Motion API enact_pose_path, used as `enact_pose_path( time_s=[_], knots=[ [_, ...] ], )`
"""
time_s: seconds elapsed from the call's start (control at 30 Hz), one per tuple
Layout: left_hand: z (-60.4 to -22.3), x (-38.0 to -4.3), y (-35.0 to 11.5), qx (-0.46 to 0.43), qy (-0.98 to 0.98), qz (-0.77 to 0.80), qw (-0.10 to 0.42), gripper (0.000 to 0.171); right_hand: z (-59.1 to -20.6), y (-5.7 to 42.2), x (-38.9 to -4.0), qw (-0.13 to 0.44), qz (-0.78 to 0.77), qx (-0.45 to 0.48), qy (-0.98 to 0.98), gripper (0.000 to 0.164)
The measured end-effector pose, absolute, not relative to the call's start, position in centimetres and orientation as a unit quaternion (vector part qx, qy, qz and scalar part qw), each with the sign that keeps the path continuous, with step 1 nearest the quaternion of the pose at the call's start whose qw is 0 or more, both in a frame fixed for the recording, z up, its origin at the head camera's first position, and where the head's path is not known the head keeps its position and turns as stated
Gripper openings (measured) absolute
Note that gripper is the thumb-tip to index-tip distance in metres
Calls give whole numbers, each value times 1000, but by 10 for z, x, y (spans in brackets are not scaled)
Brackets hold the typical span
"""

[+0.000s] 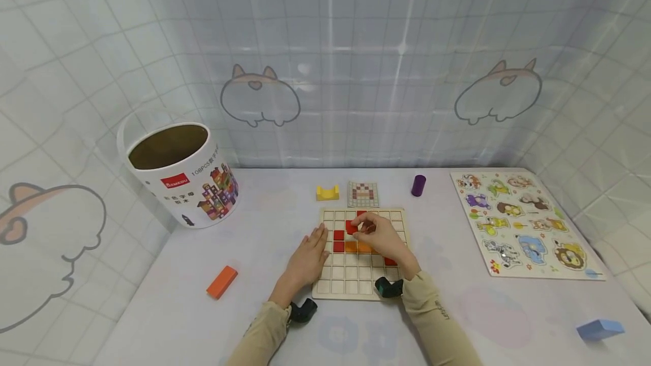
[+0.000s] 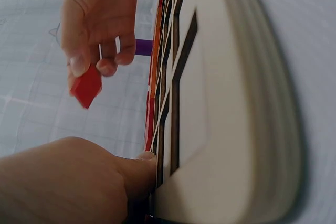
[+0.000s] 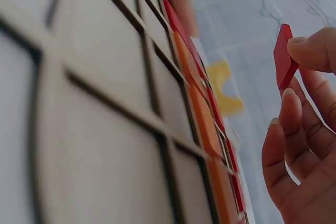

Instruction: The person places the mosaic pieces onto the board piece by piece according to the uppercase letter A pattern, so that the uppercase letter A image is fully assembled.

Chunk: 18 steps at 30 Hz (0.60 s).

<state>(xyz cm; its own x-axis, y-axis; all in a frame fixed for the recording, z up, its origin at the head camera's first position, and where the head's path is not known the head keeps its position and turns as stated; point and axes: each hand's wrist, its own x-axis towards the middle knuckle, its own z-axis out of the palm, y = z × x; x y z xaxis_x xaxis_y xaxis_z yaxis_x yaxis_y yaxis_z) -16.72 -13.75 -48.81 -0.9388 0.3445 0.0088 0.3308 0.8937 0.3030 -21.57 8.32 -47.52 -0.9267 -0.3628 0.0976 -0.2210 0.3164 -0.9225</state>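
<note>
A pale wooden grid board (image 1: 337, 287) lies on the table with red tiles (image 1: 338, 235) and orange tiles (image 1: 351, 247) in some of its squares. Between thumb and fingers, my right hand (image 1: 382, 237) pinches a square red tile (image 3: 284, 57), held up off the board. In the left wrist view that red tile (image 2: 87, 86) hangs with one corner downward. My left hand (image 1: 307, 260) rests on the board's left side, its fingers extended. Just behind the board is a small card (image 1: 363, 194) printed with a coloured grid pattern. Part of the orange row is hidden beneath my right hand.
A yellow arched block (image 1: 328, 192) and a purple cylinder (image 1: 419, 185) stand behind the board. To the left are a white bucket (image 1: 178, 194) and an orange block (image 1: 221, 282). An animal puzzle board (image 1: 529, 222) and a blue block (image 1: 600, 329) lie to the right.
</note>
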Motion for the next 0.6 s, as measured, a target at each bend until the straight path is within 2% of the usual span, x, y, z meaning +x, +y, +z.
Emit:
enact_pose_path(
  time_s=[0.37, 0.6],
  knots=[
    [-488, -168, -140, 177, 972, 157, 14, 55, -482, 61, -207, 48, -530, -249, 809, 19],
    [-489, -168, -139, 181, 970, 160, 18, 54, -492, 57, -200, 72, -508, -262, 817, 20]
  ],
)
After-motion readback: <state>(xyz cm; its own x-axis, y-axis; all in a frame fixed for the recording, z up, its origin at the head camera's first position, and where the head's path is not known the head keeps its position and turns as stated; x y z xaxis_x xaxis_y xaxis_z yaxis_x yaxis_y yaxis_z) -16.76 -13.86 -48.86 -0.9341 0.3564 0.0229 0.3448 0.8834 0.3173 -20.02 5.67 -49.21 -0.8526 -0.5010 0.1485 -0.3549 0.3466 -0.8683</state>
